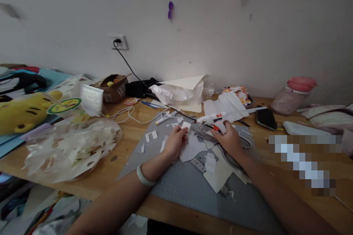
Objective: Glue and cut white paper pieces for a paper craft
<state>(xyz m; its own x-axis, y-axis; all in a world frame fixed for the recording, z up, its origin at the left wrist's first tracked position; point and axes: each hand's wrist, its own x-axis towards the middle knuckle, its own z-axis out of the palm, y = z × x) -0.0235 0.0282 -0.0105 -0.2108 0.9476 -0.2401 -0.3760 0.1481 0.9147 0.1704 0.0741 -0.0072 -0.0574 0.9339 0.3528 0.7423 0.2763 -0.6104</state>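
My left hand pinches a small white paper piece over the grey cutting mat; a pale bangle circles that wrist. My right hand grips the handle of a white glue gun with an orange trigger, its nozzle pointing left toward the paper piece. Under both hands lie white paper sheets and cut scraps. A black cord runs from the gun's area toward the wall socket.
A clear bag of paper scraps sits at left beside a yellow plush toy. A cardboard box, crumpled white plastic, a dark phone and a pink-lidded bottle stand along the wooden table's back.
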